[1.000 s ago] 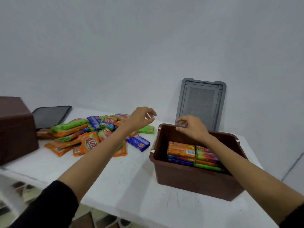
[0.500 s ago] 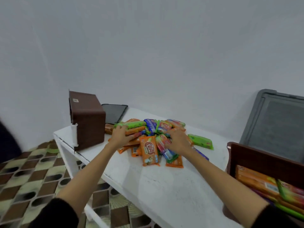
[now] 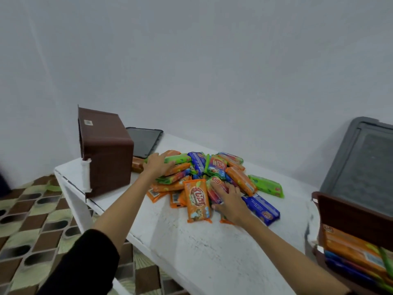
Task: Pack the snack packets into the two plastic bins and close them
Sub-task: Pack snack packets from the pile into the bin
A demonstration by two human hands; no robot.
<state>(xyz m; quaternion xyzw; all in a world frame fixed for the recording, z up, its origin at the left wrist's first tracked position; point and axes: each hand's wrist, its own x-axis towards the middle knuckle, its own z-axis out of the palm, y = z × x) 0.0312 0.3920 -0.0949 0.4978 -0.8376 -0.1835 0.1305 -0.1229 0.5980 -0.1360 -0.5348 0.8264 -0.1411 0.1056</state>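
A heap of orange, green, blue and red snack packets lies in the middle of the white table. My left hand rests flat on the heap's far left side, over a green and an orange packet. My right hand lies spread on the heap's near right side, fingers on a red packet beside a blue one. An open brown bin at the right edge holds stacked packets. A second brown bin lies tipped on its side at the table's left end.
A grey lid leans on the wall behind the open bin. A dark lid lies flat behind the tipped bin. The table's near edge runs diagonally; patterned floor tiles show below left.
My view swung left from the open bin to the packet heap. Both hands moved off the bin area onto the heap, and have since spread wider across it.
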